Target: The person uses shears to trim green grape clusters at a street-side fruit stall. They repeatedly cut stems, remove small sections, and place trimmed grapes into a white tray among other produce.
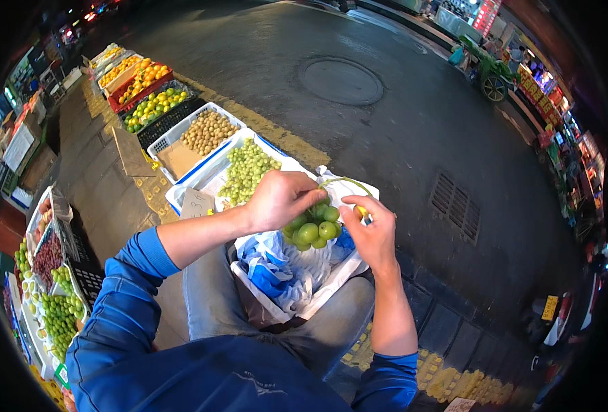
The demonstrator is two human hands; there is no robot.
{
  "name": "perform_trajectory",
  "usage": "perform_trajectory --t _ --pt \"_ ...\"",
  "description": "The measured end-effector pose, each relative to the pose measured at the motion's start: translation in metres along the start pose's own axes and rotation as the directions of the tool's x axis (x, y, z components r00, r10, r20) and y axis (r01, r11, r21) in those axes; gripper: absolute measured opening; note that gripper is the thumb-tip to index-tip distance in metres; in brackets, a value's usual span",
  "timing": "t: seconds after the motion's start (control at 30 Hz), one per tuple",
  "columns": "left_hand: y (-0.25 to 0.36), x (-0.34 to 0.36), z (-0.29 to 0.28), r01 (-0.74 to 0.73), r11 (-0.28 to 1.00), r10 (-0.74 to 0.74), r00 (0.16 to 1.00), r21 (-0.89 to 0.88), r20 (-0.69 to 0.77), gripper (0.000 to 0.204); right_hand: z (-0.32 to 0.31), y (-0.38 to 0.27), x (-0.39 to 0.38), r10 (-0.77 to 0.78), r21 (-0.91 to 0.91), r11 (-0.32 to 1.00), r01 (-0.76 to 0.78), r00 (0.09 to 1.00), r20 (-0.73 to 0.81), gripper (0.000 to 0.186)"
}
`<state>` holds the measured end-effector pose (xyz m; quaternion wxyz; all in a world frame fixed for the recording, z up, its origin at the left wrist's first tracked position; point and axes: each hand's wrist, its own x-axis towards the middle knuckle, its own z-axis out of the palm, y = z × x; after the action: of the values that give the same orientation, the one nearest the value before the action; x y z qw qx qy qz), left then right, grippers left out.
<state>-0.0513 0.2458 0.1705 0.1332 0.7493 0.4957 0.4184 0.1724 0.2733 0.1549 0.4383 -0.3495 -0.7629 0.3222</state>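
Observation:
A bunch of large green grapes (314, 230) hangs in front of me. My left hand (281, 200) is closed at the top of the bunch, its fingertips pinching by the stem. A thin green stem arcs from there toward my right hand (372, 233). My right hand is curled beside the bunch, around a small tool with a yellow part (363, 212); the rest of it is hidden by the fingers. Beneath the grapes, a white crate (335, 292) stands between my knees, holding crumpled blue and white wrapping paper (273, 264).
Beyond my left hand, a white crate holds small green grapes (249, 168), with a cardboard sign (197, 203) at its edge. Farther lie small brown round fruits (209, 132), then green and orange citrus (154, 110). More grapes (60, 323) stand at left. A road (400, 158) runs at right.

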Motion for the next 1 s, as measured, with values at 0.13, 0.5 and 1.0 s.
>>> perform_trajectory --t 0.13,0.5,1.0 --pt "0.006 -0.012 -0.012 0.027 0.999 -0.029 0.998 -0.038 -0.052 0.022 0.009 -0.031 -0.010 -0.141 -0.206 0.963 0.176 0.974 0.175 0.036" --pt "-0.004 -0.056 -0.014 0.126 0.971 -0.158 0.976 -0.202 -0.151 0.023 0.034 -0.014 -0.033 0.352 0.209 0.889 -0.407 0.900 0.258 0.027" --pt "-0.019 -0.100 -0.021 0.245 0.957 -0.268 0.952 -0.159 -0.148 0.018 0.039 0.040 -0.055 0.550 0.761 0.282 -0.584 0.748 0.371 0.030"
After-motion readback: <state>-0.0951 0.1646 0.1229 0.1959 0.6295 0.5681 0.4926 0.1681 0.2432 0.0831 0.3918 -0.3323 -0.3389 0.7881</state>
